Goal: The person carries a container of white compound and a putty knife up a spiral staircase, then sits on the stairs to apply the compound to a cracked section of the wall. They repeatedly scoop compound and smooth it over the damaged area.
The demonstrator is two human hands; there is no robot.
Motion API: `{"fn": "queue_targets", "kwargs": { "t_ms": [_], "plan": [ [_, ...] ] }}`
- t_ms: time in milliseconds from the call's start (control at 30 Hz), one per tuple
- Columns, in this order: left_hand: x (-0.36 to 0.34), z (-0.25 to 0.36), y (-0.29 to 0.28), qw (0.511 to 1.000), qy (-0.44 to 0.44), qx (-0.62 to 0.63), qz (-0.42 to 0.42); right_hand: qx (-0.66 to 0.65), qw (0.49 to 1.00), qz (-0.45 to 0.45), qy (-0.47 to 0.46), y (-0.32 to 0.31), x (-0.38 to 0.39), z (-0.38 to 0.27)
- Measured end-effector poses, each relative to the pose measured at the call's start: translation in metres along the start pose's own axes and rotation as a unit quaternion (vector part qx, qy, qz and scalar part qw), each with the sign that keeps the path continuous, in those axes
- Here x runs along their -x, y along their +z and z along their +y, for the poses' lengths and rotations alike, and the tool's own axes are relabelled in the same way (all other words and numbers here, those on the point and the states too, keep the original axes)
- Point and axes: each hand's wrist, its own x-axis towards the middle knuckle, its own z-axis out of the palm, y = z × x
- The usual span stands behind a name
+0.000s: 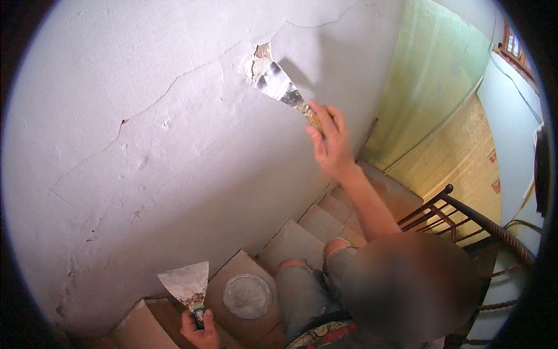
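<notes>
My right hand (330, 139) is raised to the wall, its fingers closed round the handle of a putty knife (279, 83). The blade, smeared with white filler, lies at the lower edge of a chipped hole (263, 52) in the plaster. White paste (253, 68) covers part of the hole's left side. Low on the left, my left hand (200, 333) grips a second, wider putty knife (187, 282) by its dark handle, blade upward and streaked with residue. Beside that blade, a round tub of grey-white filler (247, 296) stands on a stair.
A thin crack (168, 90) runs diagonally across the white wall (87, 70). Tiled stairs (296, 238) follow the wall's foot. A dark metal railing (488, 224) stands at the right, with a yellow-green translucent sheet (433, 99) behind it.
</notes>
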Motion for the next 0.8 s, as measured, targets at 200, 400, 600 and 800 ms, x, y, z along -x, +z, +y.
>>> {"fn": "queue_targets", "kwargs": {
  "t_ms": [200,400,600,800],
  "plan": [
    [-0.001,-0.005,-0.001,1.0,-0.014,-0.014,0.008,0.05,0.99,0.015,-0.131,-0.01,-0.07,0.033],
    [0.001,-0.004,-0.007,0.998,-0.062,-0.018,-0.027,0.031,0.981,-0.017,-0.193,0.003,-0.102,0.05],
    [0.007,-0.012,-0.001,0.996,-0.087,-0.009,0.005,0.004,0.987,-0.032,-0.159,0.003,-0.108,0.075],
    [0.005,-0.006,-0.004,0.995,-0.103,0.009,-0.013,0.017,0.991,-0.022,-0.133,0.0,-0.102,0.091]
  ]
}}
